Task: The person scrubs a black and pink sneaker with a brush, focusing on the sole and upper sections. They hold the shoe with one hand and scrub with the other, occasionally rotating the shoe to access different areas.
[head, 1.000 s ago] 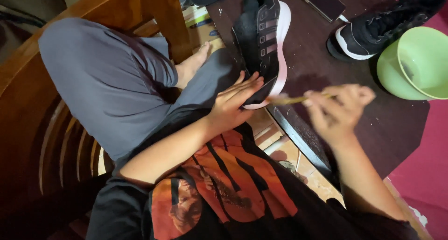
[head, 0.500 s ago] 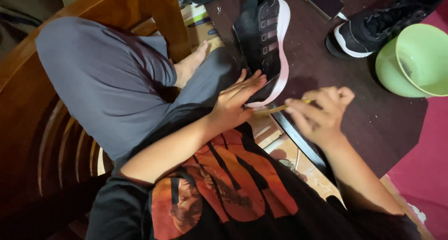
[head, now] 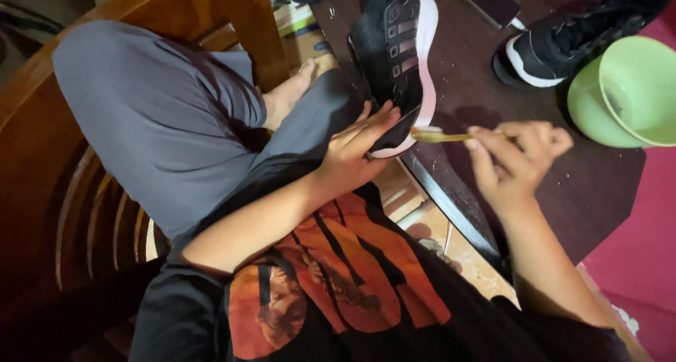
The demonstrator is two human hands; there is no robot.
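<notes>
I see a black sneaker (head: 398,48) lying on its side at the near edge of the dark wooden counter (head: 584,193), its sole turned toward my right. The upper is black with three grey stripes across the side, and the thick sole is white with a pinkish tint along the rim. The heel end points toward me and hangs close to the counter edge.

My left hand (head: 355,154) rests against the heel end of the sneaker, fingers spread and curled over the black upper, steadying it rather than fully wrapping it. My right hand (head: 517,158) is closed in a pinch around the handle of a small yellow brush (head: 440,135), whose head touches the white sole near the heel.

A second black sneaker (head: 577,34) with a white sole sits upright farther back on the counter, well apart from the first. Just beside it stands a light green plastic bowl (head: 623,98); I cannot tell what is in it. A dark flat phone-like object (head: 486,1) lies near the far edge. My grey-trousered knee (head: 155,115) is drawn up against a wooden chair (head: 42,144) on my left.
</notes>
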